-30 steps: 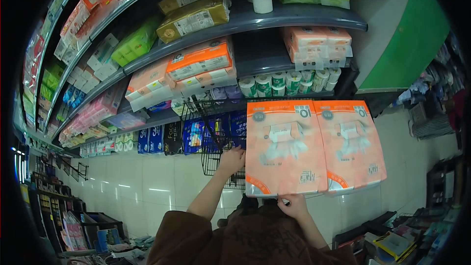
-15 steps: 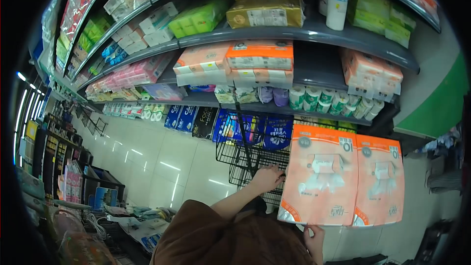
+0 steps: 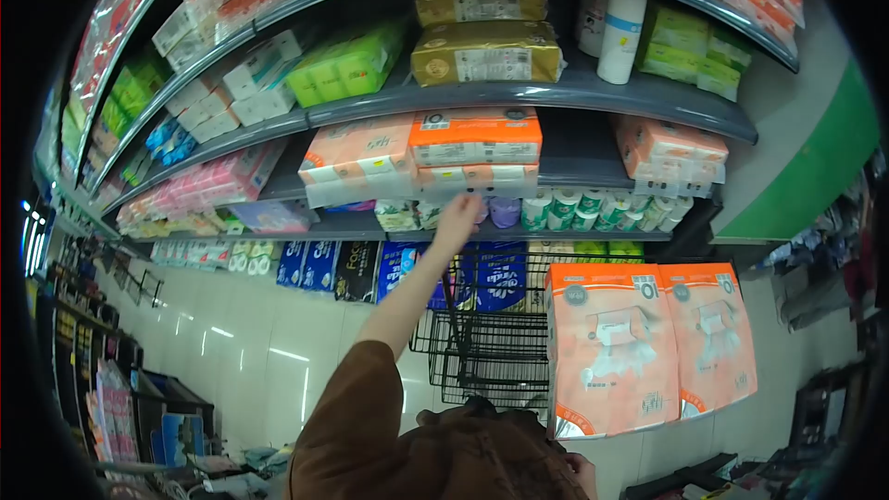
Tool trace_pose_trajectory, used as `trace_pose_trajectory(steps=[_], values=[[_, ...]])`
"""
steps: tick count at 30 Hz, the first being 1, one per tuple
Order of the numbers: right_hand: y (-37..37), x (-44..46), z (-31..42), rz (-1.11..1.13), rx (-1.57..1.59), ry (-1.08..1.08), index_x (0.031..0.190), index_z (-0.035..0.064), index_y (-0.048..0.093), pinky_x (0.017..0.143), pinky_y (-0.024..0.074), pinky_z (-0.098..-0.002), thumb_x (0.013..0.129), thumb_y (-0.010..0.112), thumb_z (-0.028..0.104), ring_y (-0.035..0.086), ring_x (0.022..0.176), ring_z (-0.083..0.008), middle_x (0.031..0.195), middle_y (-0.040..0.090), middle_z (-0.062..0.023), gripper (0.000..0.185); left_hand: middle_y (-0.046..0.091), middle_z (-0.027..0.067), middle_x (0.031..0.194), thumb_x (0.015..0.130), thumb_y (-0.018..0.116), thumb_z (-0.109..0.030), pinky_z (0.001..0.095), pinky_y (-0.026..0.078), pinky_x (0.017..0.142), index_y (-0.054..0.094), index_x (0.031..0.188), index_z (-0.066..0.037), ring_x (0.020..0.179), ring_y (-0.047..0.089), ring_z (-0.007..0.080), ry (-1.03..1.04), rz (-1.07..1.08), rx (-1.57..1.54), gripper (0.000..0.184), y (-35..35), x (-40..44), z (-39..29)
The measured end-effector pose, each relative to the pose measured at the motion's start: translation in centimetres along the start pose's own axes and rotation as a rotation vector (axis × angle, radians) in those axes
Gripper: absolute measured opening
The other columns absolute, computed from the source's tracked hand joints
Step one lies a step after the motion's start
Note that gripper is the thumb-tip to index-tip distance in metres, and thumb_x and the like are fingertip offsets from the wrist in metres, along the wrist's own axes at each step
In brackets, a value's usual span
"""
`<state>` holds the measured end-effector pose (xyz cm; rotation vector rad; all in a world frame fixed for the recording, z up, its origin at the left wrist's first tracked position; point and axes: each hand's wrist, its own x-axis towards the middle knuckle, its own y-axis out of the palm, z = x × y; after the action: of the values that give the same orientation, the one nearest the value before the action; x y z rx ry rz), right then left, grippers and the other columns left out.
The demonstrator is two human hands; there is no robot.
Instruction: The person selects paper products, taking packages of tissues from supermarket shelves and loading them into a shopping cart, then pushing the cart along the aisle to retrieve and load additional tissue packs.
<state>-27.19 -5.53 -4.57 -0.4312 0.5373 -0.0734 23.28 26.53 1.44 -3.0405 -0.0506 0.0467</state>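
My left hand is stretched out to the shelving, its fingers raised and loosely apart at the clear plastic flap below the orange tissue packs. Whether the fingertips touch the flap is hard to make out. Behind the hand are purple rolls on the shelf below. My right hand shows only in part at the bottom, beside my brown top and below a large peach-orange tissue pack; its fingers are mostly hidden. A second such pack stands close on the right. Both are at the black wire cart.
Gold tissue packs, green packs and a white roll are on the upper shelf. Green-and-white rolls line a lower shelf. Blue packs stand behind the cart. At left are a pale tiled floor and other racks.
My left hand has left the cart's side and moved up and forward to the shelf. My right hand has dropped lower, off the large pack's bottom edge. The view has shifted.
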Motion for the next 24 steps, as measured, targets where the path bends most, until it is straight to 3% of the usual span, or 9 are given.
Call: trace_pose_trajectory(steps=[1, 4, 7, 10, 13, 18, 21, 22, 24], values=[[0.6, -0.4, 1.3, 0.015, -0.027, 0.024, 0.105, -0.0005, 0.069, 0.075, 0.0539, -0.0362, 0.083, 0.067, 0.015, 0.070, 0.085, -0.0285, 0.095, 0.071, -0.0189, 0.026, 0.069, 0.0051, 0.096, 0.097, 0.055, -0.043, 0.0343, 0.054, 0.069, 0.065, 0.107, -0.004, 0.079, 0.065, 0.0179, 0.049, -0.022, 0.090, 0.042, -0.4, 2.6, -0.8], [4.0, -0.7, -1.2, 0.052, 0.217, 0.165, 0.119, -0.0039, 0.062, 0.095, 0.0447, -0.0350, 0.090, 0.063, 0.020, 0.060, 0.105, -0.0241, 0.110, 0.066, -0.0229, 0.038, 0.069, 0.0090, 0.094, 0.094, 0.051, -0.061, 0.0384, 0.054, 0.073, 0.063, 0.103, -0.002, 0.084, 0.066, 0.0214, -0.212, 0.060, -0.275, 0.061, -0.9, 8.5, -3.7], [6.3, -2.3, 0.1, -0.092, 0.349, 0.183, 0.113, -0.0041, 0.064, 0.089, 0.0474, -0.0375, 0.089, 0.064, 0.020, 0.062, 0.098, -0.0265, 0.104, 0.069, -0.0203, 0.034, 0.068, 0.0098, 0.089, 0.091, 0.046, -0.071, 0.0391, 0.054, 0.073, 0.061, 0.099, -0.002, 0.087, 0.066, 0.0239, -0.492, 0.066, -0.554, 0.071, -1.8, 13.9, -4.0], [7.9, -3.4, 1.1, -0.144, 0.203, 0.076, 0.114, -0.0038, 0.064, 0.088, 0.0478, -0.0371, 0.089, 0.062, 0.017, 0.063, 0.095, -0.0265, 0.107, 0.068, -0.0190, 0.032, 0.065, 0.0105, 0.077, 0.096, 0.045, -0.063, 0.0330, 0.052, 0.064, 0.060, 0.090, -0.002, 0.076, 0.065, 0.0208, -0.303, 0.013, -0.475, 0.062, -1.0, 14.7, -3.5], [7.5, -4.3, 7.2, -0.148, 0.099, 0.092, 0.110, -0.0014, 0.067, 0.075, 0.0531, -0.0355, 0.083, 0.069, 0.020, 0.069, 0.087, -0.0281, 0.096, 0.071, -0.0192, 0.035, 0.063, 0.0102, 0.072, 0.100, 0.044, -0.052, 0.0315, 0.051, 0.062, 0.058, 0.085, -0.003, 0.071, 0.064, 0.0208, -0.157, 0.019, -0.472, 0.052, -1.4, 15.2, -2.5], [7.1, -3.4, 9.7, -0.038, -0.036, 0.070, 0.119, -0.0014, 0.063, 0.079, 0.0524, -0.0338, 0.084, 0.068, 0.019, 0.069, 0.090, -0.0263, 0.101, 0.070, -0.0192, 0.040, 0.059, 0.0099, 0.070, 0.100, 0.047, -0.043, 0.0306, 0.049, 0.058, 0.056, 0.088, -0.001, 0.068, 0.060, 0.0201, -0.054, 0.011, -0.475, 0.045, 0.5, 8.0, -6.6], [6.3, -3.0, 12.4, 0.018, -0.016, 0.058, 0.121, -0.0012, 0.063, 0.080, 0.0523, -0.0331, 0.084, 0.068, 0.018, 0.068, 0.091, -0.0247, 0.102, 0.070, -0.0183, 0.042, 0.059, 0.0085, 0.081, 0.095, 0.055, -0.053, 0.0319, 0.049, 0.064, 0.057, 0.090, -0.002, 0.077, 0.060, 0.0194, -0.387, -0.080, -0.686, 0.051, -1.2, 9.4, -4.5], [6.4, -2.7, 11.9, 0.039, 0.003, 0.066, 0.121, -0.0011, 0.062, 0.081, 0.0522, -0.0330, 0.084, 0.068, 0.018, 0.068, 0.091, -0.0244, 0.103, 0.070, -0.0180, 0.042, 0.062, 0.0044, 0.082, 0.084, 0.062, -0.066, 0.0290, 0.051, 0.066, 0.059, 0.086, -0.007, 0.074, 0.060, 0.0185, -0.410, -0.073, -0.748, 0.060, -2.6, 11.5, -1.8], [6.6, -1.9, 10.3, 0.079, 0.050, 0.094, 0.122, -0.0011, 0.062, 0.081, 0.0522, -0.0327, 0.084, 0.069, 0.018, 0.068, 0.092, -0.0237, 0.103, 0.070, -0.0176, 0.043, 0.063, 0.0047, 0.085, 0.082, 0.062, -0.070, 0.0291, 0.051, 0.067, 0.058, 0.089, -0.007, 0.074, 0.060, 0.0179, -0.417, -0.017, -0.783, 0.064, -5.6, 13.7, -0.7]])
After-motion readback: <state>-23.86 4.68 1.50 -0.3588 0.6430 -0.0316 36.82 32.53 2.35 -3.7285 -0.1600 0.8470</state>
